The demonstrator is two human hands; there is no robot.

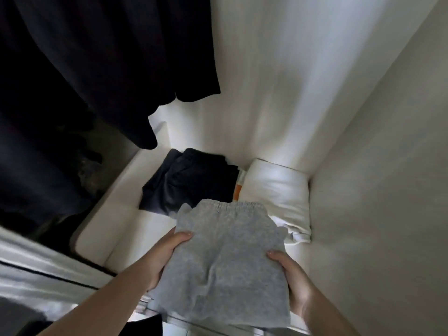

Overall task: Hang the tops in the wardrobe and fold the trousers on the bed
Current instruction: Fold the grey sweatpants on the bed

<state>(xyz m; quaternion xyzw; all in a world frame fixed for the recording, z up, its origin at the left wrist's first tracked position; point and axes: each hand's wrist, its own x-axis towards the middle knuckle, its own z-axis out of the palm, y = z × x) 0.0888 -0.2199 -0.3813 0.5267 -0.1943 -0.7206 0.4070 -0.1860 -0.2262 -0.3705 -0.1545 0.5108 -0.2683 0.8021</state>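
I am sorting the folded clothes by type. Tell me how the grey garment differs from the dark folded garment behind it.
The grey garment is light heather grey; the dark folded garment looks navy or black. The grey one is held between the left hand and right hand, while the dark one lies on the white shelf, untouched. Both are folded, with a gathered waistband at the far edge.

A white shelf (126, 214) inside the wardrobe is carrying the folded things. A dark folded pile (189, 180) is lying on it toward the back, with a white bundle (276, 190) sitting just beside it on the right — against the side wall. Something orange (238, 190) is showing between the two — too little to tell what.
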